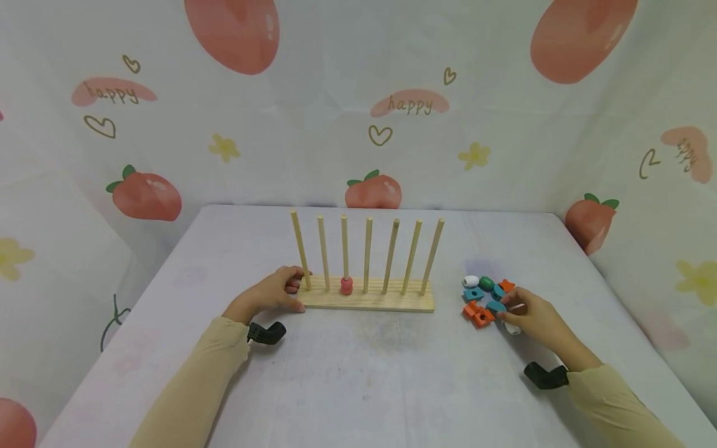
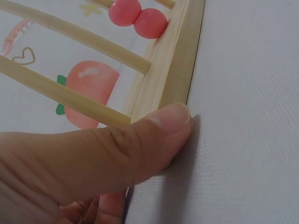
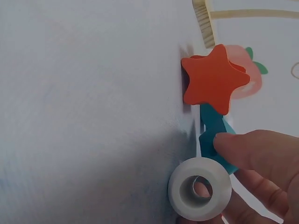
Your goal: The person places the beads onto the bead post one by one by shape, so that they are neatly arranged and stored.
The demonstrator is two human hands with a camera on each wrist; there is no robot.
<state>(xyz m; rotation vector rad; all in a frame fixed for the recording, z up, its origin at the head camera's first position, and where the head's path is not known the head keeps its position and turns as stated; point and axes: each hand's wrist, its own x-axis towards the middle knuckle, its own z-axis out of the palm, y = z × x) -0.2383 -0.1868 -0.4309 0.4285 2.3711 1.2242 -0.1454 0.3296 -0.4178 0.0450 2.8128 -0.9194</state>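
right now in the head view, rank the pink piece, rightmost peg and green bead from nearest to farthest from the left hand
From the left hand:
1. Pink piece, low on the third peg from left
2. Rightmost peg, at the board's right end
3. Green bead, right of the board

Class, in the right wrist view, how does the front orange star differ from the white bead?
Colour: the star is orange; the bead is white.
Outline: the star has five points; the bead's facing end is round.
Hole: the star's facing side shows none; the bead's open hole faces the camera.
Shared: both are near the right hand.
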